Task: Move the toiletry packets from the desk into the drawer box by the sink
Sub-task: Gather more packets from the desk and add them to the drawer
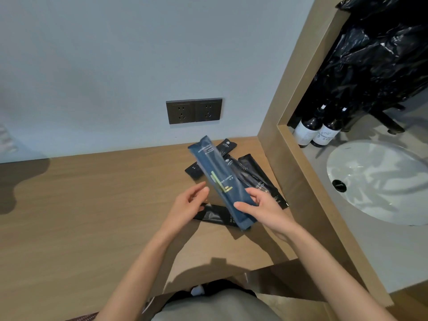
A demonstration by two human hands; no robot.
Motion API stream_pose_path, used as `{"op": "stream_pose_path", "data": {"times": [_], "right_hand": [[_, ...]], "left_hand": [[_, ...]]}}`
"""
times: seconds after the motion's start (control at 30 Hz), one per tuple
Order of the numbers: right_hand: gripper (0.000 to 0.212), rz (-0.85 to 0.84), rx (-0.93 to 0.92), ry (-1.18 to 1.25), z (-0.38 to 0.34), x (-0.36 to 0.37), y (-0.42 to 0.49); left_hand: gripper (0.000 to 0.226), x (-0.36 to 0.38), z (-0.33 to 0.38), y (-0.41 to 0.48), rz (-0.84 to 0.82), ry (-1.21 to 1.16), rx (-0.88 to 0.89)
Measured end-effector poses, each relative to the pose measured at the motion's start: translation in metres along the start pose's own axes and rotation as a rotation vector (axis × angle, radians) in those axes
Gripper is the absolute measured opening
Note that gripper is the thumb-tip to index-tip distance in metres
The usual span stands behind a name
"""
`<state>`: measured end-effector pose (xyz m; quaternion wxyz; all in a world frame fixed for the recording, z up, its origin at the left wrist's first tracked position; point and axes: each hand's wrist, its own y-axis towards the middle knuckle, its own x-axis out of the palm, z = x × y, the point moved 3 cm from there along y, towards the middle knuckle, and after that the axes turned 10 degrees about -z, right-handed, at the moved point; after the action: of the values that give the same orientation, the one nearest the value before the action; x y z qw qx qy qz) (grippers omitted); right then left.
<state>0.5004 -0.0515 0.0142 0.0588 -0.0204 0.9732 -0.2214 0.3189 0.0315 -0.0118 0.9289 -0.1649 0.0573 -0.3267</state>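
The right hand pinches the lower end of a blue packet between thumb and curled fingers, holding it tilted above the desk, probably so that it can be carried off to the right; the left hand sits just beside the packet's left edge, fingers loose and a little spread, gripping nothing; whether a fingertip touches the wrapper I cannot tell, though it looks placed to steady the packet or to reach for another; the blue wrapper bears a pale green L-shaped mark and words that seem to read "LIGHT LUXURY", with smaller print near its top too fine to make out; under and behind it the black packets lie in a loose overlapping heap near the desk's back right corner, close against the wooden partition; one reads "TOOTH BRUSH"; another lies nearer the front edge, below the left hand; past the partition is the sink, with two dark white-labelled bottles at its back edge; the drawer box is not in view.
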Motion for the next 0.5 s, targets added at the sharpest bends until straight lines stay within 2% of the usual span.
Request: {"op": "stream_pose_path", "data": {"times": [0.1, 0.3, 0.4, 0.5], "right_hand": [[0.026, -0.006, -0.033, -0.035, -0.008, 0.018, -0.001], [0.006, -0.069, -0.034, -0.171, -0.003, 0.047, 0.013], [0.007, -0.180, 0.032, -0.203, 0.007, 0.054, 0.023], [0.023, -0.088, 0.063, -0.449, 0.026, 0.041, 0.039]], "left_hand": [[0.030, 0.000, 0.005, -0.009, -0.049, -0.202, 0.015], [0.027, -0.016, -0.006, -0.020, 0.098, -0.471, -0.037], [0.033, -0.033, -0.018, -0.025, 0.161, -0.462, -0.057], [0.033, -0.054, -0.031, -0.035, 0.215, -0.334, -0.077]]}}
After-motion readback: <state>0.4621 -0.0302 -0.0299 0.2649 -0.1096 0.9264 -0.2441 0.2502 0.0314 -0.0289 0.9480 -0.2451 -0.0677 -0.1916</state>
